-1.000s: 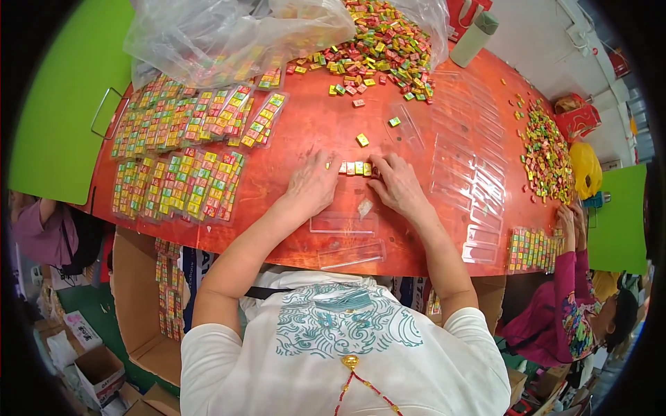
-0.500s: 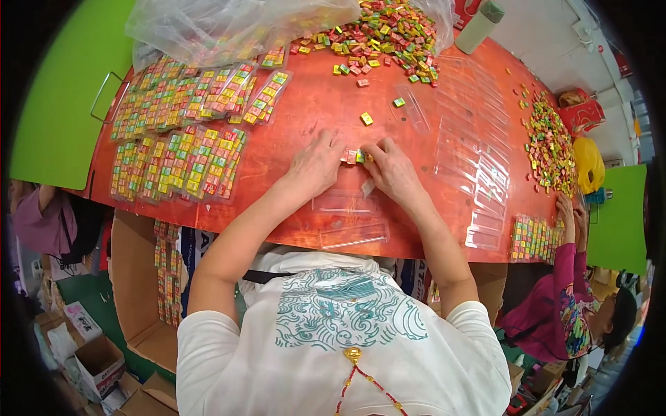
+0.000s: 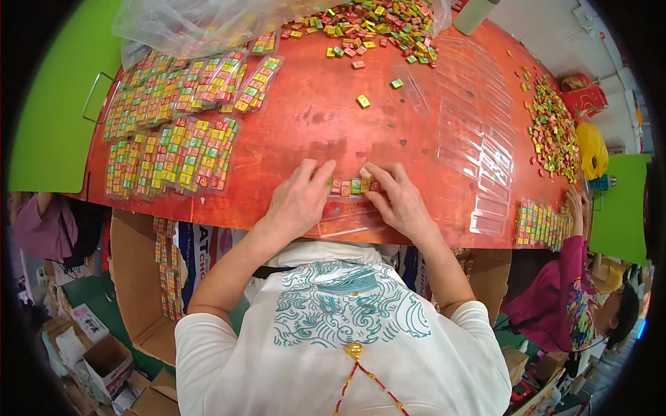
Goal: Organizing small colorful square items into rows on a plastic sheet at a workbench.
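Observation:
A short row of small red, yellow and green boxes [image 3: 355,186] lies between my hands, close to the table's near edge. At its left end, the curled fingers of my left hand [image 3: 298,200] press on the boxes. My right hand [image 3: 402,202] is closed on the right end, thumb and forefinger around the last boxes. The row sits over a clear plastic tray, largely hidden by the boxes and fingers. Nearer to me lies another clear tray [image 3: 352,226]. Two loose boxes, one yellow [image 3: 363,102] and one green [image 3: 396,84], lie beyond my hands.
Filled trays [image 3: 173,149] are stacked at left, beside a clear plastic bag [image 3: 187,31]. A heap of loose boxes [image 3: 378,28] lies at the back. Empty clear trays [image 3: 479,152] spread at right. A co-worker [image 3: 555,298] handles filled trays at far right, near another heap [image 3: 553,132].
Both hands have come nearer to me with the row of boxes, which now lies over the clear tray. The co-worker's hand has shifted slightly.

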The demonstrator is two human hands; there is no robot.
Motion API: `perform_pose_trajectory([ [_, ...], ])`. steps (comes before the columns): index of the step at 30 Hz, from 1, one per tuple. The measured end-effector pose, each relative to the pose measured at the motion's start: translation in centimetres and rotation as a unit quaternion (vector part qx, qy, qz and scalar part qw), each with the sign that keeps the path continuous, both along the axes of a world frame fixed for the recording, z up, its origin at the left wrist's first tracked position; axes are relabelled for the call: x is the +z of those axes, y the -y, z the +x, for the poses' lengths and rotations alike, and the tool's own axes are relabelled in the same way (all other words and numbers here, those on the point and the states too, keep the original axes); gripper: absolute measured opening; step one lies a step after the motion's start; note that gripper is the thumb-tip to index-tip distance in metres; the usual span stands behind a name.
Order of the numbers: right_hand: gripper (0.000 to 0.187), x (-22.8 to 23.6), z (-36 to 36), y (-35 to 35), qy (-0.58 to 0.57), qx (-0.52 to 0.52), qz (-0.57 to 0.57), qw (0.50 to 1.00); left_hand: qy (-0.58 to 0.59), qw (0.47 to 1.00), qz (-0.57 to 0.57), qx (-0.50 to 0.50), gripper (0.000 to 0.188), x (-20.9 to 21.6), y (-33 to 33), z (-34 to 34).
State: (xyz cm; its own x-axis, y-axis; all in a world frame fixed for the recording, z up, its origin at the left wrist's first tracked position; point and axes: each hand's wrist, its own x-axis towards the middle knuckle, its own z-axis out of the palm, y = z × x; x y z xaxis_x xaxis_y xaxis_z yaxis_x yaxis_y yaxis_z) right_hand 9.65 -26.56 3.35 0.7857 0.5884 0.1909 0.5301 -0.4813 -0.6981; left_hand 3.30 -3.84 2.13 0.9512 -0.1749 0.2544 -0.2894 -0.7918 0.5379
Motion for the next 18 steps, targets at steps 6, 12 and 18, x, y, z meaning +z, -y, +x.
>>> perform_pose_trajectory([
  [6,0.031,-2.0,0.0,1.1,0.036,-0.029,-0.014,0.999,0.065,0.995,0.069,-0.004,0.056,-1.1,-0.2,-0.5],
  [12,0.023,-3.2,0.2,0.2,0.145,-0.018,-0.053,0.988,-0.055,0.987,0.132,-0.076,0.074,-2.3,0.5,-0.9],
  [18,0.019,-3.5,0.2,0.2,0.158,-0.023,-0.077,0.984,-0.048,0.987,0.131,-0.079,0.077,-2.7,0.4,-1.1],
])
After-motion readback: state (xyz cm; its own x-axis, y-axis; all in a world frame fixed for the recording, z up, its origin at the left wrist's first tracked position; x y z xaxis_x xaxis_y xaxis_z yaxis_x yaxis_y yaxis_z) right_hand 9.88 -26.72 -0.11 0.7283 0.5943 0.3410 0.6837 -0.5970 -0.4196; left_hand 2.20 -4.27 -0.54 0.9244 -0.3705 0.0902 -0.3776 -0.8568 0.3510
